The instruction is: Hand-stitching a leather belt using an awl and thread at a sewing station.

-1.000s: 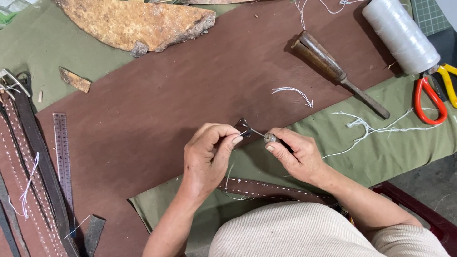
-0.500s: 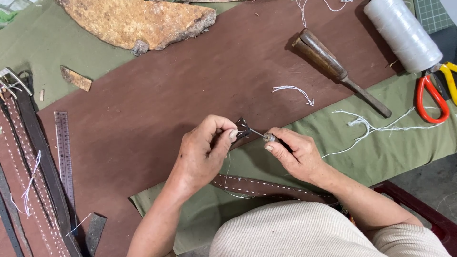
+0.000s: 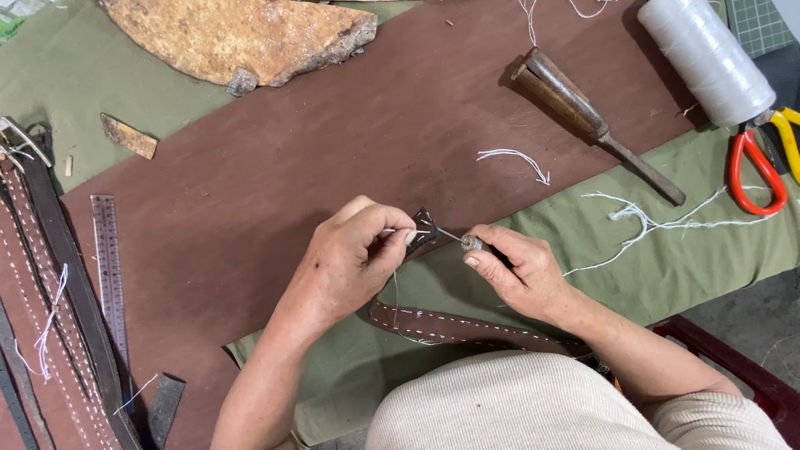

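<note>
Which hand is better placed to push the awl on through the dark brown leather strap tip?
Right. The right hand grips the metal-collared awl, whose thin point reaches the dark brown leather strap tip. The left hand is pinching that tip and looks better suited to bracing it.

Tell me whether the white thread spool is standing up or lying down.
Lying down: the white thread spool rests on its side on the brown leather sheet, slanting toward the red-handled scissors.

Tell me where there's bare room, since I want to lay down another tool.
The brown leather sheet is bare between the steel ruler and the left hand, and below the bark slab. It is crowded by the spool, scissors and belts.
</note>
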